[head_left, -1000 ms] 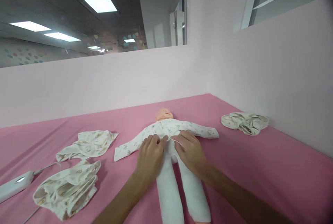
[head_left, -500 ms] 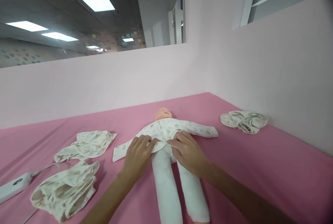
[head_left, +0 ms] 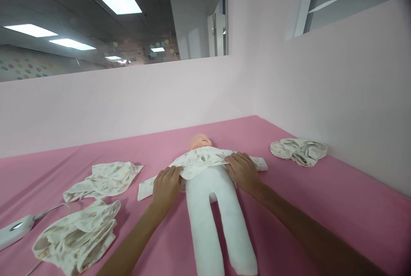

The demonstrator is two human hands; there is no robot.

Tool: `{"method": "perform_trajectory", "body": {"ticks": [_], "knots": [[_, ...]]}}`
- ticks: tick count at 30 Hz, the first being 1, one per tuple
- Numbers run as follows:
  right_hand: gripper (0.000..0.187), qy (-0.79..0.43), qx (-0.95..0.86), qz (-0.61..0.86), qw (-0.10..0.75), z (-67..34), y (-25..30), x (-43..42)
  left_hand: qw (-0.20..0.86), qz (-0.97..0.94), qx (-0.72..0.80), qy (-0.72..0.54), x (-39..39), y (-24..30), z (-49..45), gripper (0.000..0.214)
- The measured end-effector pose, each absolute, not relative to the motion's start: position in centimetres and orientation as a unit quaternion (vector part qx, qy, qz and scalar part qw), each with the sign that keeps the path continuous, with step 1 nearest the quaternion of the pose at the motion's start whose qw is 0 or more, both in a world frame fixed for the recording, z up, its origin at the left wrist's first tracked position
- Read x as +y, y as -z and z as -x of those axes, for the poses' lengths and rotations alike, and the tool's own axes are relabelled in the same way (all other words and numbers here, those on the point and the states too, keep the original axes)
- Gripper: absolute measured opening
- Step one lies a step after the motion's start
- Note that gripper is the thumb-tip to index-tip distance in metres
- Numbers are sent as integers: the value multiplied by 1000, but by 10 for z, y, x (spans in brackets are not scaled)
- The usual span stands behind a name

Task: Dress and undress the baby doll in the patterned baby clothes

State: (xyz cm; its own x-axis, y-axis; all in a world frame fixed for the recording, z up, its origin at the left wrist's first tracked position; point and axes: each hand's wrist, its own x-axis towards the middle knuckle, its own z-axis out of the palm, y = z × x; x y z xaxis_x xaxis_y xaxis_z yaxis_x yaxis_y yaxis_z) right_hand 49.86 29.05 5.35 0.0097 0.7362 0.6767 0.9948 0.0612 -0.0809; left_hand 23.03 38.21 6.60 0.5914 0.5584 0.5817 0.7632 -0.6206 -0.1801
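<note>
A baby doll (head_left: 200, 140) lies on its back with its head away from me, its body and legs covered in white cloth. Over its chest and arms is a white printed baby shirt (head_left: 199, 163), sleeves spread to both sides. My left hand (head_left: 167, 185) grips the shirt's edge at the left of the doll's waist, fingers curled over the cloth. On the other side my right hand (head_left: 244, 171) is closed on the shirt's right edge. The fingertips of both hands are partly hidden. Between them the front hem is raised and the white waist shows.
Two crumpled printed garments, a farther one (head_left: 104, 179) and a nearer one (head_left: 78, 237), lie at left beside a white corded device (head_left: 16, 232). Another folded garment (head_left: 299, 151) is at right. White walls (head_left: 128, 109) bound the pink surface (head_left: 289, 233) behind and at right.
My hands have moved apart from the middle of the shirt to its two sides. The hem has come up, showing more of the doll's white waist.
</note>
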Motion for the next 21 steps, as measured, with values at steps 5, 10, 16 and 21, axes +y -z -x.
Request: {"method": "perform_trajectory", "body": {"ticks": [5, 10, 16, 21], "knots": [[23, 197, -624, 697, 294, -513, -42, 315, 153, 839, -463, 240, 398, -76, -251, 29], [15, 153, -589, 727, 318, -515, -49, 329, 79, 833, -485, 256, 404, -86, -269, 30], [26, 92, -623, 718, 297, -533, -40, 299, -28, 852, -445, 274, 391, -70, -247, 29], [27, 120, -559, 777, 263, -605, -37, 262, -13, 861, -464, 207, 379, -59, -229, 36]]}}
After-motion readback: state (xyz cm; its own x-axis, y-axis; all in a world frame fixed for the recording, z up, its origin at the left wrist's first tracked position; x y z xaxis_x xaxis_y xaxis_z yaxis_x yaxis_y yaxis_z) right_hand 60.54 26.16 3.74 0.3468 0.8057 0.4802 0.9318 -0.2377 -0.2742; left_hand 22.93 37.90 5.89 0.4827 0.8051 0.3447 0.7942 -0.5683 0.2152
